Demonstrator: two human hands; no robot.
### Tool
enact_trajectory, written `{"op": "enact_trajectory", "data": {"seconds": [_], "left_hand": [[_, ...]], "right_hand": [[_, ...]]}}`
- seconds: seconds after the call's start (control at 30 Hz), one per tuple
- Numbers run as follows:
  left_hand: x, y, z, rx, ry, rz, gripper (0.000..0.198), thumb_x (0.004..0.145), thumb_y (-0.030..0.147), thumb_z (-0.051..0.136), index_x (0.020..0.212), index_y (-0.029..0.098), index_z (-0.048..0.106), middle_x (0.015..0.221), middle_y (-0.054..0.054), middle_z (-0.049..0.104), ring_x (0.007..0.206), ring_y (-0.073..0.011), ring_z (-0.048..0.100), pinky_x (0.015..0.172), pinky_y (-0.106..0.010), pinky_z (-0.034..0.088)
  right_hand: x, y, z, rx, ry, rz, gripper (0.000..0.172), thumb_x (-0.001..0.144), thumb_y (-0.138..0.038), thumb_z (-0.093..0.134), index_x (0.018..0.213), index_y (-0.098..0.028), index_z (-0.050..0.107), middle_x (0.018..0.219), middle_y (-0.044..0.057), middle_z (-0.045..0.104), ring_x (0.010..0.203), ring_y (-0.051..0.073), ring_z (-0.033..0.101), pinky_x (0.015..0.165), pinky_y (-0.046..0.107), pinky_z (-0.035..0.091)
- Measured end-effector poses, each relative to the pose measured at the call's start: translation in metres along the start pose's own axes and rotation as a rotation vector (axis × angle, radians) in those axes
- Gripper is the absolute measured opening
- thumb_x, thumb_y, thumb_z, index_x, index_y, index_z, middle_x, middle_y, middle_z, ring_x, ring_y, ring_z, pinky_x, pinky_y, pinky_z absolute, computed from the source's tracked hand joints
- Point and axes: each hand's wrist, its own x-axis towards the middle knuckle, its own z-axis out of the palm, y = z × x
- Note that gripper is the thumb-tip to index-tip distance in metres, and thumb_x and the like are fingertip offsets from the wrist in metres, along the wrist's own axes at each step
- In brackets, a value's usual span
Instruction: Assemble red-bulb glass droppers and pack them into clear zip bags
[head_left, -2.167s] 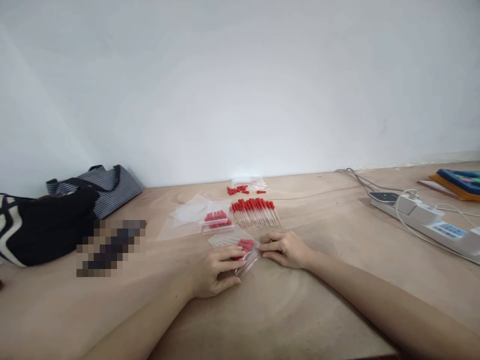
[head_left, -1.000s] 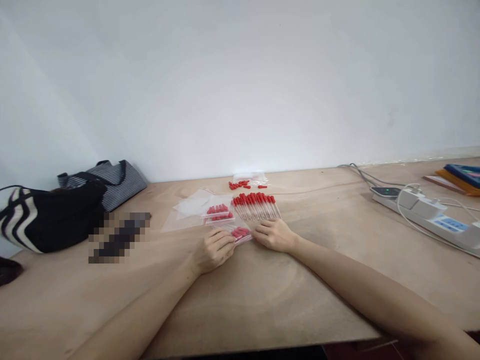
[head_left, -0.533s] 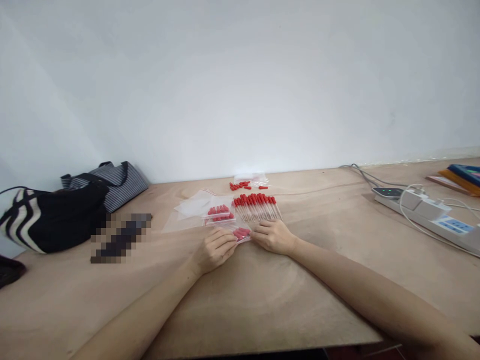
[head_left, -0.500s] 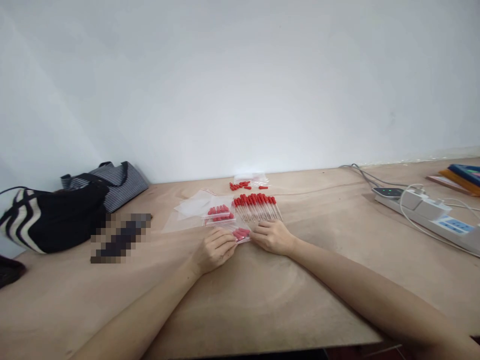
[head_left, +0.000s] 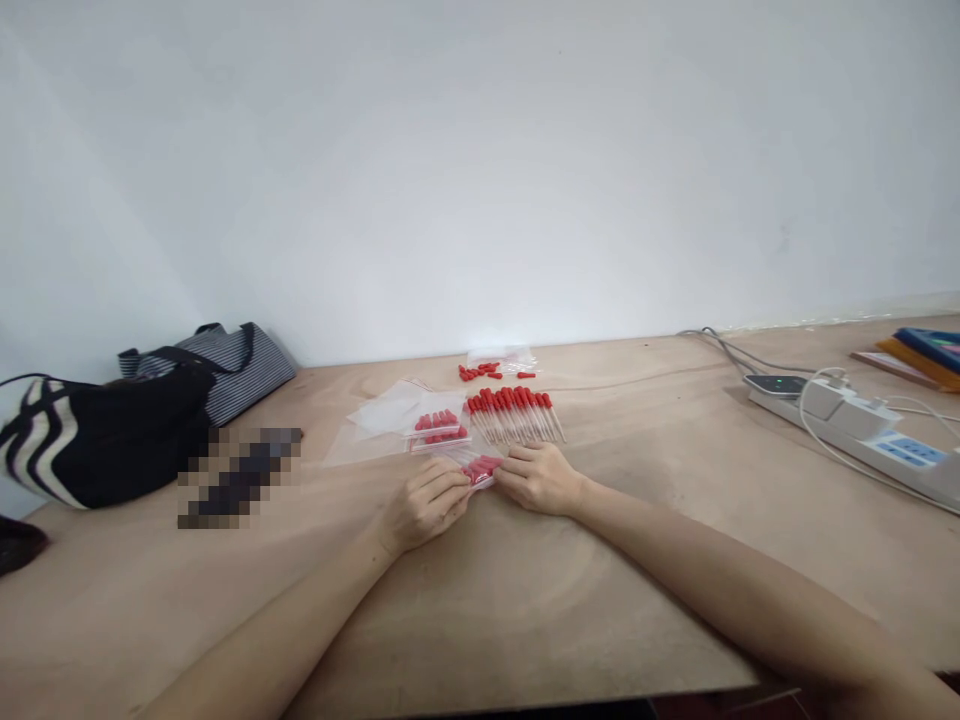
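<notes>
A small clear zip bag (head_left: 481,468) with several red pieces inside lies between my hands near the middle of the table. My left hand (head_left: 431,503) pinches its left side, fingers closed. My right hand (head_left: 538,478) grips the opposite side, its fingers closed too. Just beyond, several red-tipped sticks (head_left: 514,412) lie in a row, red ends pointing away from me. To their left, filled bags of red pieces (head_left: 438,427) rest beside flat clear bags (head_left: 382,412). My fingers hide both edges of the held bag.
Loose red caps (head_left: 480,371) and a clear bag (head_left: 510,356) lie near the wall. A black bag (head_left: 142,435) and a striped bag (head_left: 247,370) stand at left, near a blurred dark object (head_left: 244,480). On the right are a power strip (head_left: 855,430) with cables and stacked boards (head_left: 919,355).
My right hand has shifted slightly left, closer to my left hand, and the held bag is drawn together a little. The other things on the table stay put.
</notes>
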Motion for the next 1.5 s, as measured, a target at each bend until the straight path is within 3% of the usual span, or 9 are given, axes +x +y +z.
{"op": "enact_trajectory", "data": {"seconds": [0.47,0.83,0.97,1.1,1.23,1.3,1.4,1.5], "left_hand": [[0.002,-0.001,0.006,0.02,-0.034,0.058,0.012,0.081,0.009,0.049,0.083,0.014,0.059,0.078,-0.005,0.067,0.075,-0.016,0.062,0.069,-0.031,0.051],[-0.012,-0.006,-0.019,0.075,-0.032,-0.024,0.013,0.082,0.01,0.049,0.073,0.017,0.055,0.066,0.0,0.064,0.064,-0.0118,0.06,0.067,-0.029,0.049],[-0.011,-0.008,-0.022,0.102,-0.046,-0.014,0.013,0.083,0.012,0.05,0.073,0.018,0.056,0.063,0.001,0.064,0.058,-0.0106,0.058,0.064,-0.027,0.048],[-0.011,-0.007,-0.019,0.11,-0.034,-0.005,0.009,0.081,0.011,0.052,0.077,0.017,0.057,0.066,-0.001,0.065,0.06,-0.0117,0.059,0.06,-0.026,0.046],[-0.011,-0.002,-0.016,0.086,-0.021,-0.018,0.006,0.079,0.012,0.055,0.076,0.017,0.057,0.068,-0.001,0.065,0.06,-0.0117,0.058,0.059,-0.025,0.045],[-0.011,-0.001,-0.017,0.068,-0.028,-0.006,0.007,0.079,0.011,0.055,0.075,0.017,0.057,0.068,0.0,0.065,0.059,-0.011,0.057,0.058,-0.025,0.045],[-0.012,-0.002,-0.023,0.031,-0.054,-0.031,0.012,0.081,0.012,0.053,0.07,0.017,0.055,0.062,0.0,0.062,0.055,-0.0104,0.054,0.055,-0.023,0.044],[-0.016,-0.004,-0.029,-0.073,-0.075,-0.175,0.026,0.08,0.027,0.055,0.056,0.017,0.048,0.05,0.002,0.053,0.047,-0.0106,0.048,0.048,-0.023,0.041]], "right_hand": [[0.011,-0.013,0.005,0.03,0.064,-0.017,0.024,0.082,-0.019,0.046,0.06,-0.017,0.052,0.055,-0.002,0.053,0.056,0.011,0.04,0.051,0.027,0.021],[-0.018,0.015,-0.007,0.055,-0.053,0.153,0.024,0.082,-0.015,0.04,0.066,-0.017,0.057,0.059,0.0,0.055,0.058,0.011,0.043,0.052,0.025,0.025],[-0.014,0.008,-0.009,0.159,-0.118,0.206,0.02,0.083,-0.03,0.046,0.077,-0.019,0.061,0.067,0.001,0.06,0.067,0.013,0.048,0.054,0.024,0.029],[-0.004,-0.007,-0.007,0.23,-0.092,0.207,0.036,0.075,-0.052,0.052,0.092,-0.021,0.061,0.08,0.002,0.062,0.075,0.015,0.05,0.057,0.025,0.032],[0.004,-0.018,-0.002,0.148,-0.041,0.165,0.016,0.081,-0.031,0.05,0.078,-0.021,0.061,0.07,-0.001,0.061,0.068,0.013,0.048,0.052,0.025,0.028],[0.006,-0.02,0.0,0.112,-0.034,0.165,0.019,0.083,-0.021,0.046,0.069,-0.02,0.059,0.065,-0.001,0.06,0.064,0.012,0.046,0.05,0.025,0.026],[0.005,-0.019,-0.001,0.113,-0.021,0.166,0.022,0.084,-0.019,0.042,0.068,-0.018,0.058,0.063,0.0,0.059,0.062,0.011,0.046,0.049,0.025,0.025],[0.003,-0.018,-0.005,0.129,-0.004,0.167,0.022,0.085,-0.02,0.041,0.07,-0.018,0.058,0.064,0.0,0.059,0.06,0.01,0.048,0.05,0.024,0.027]]}}
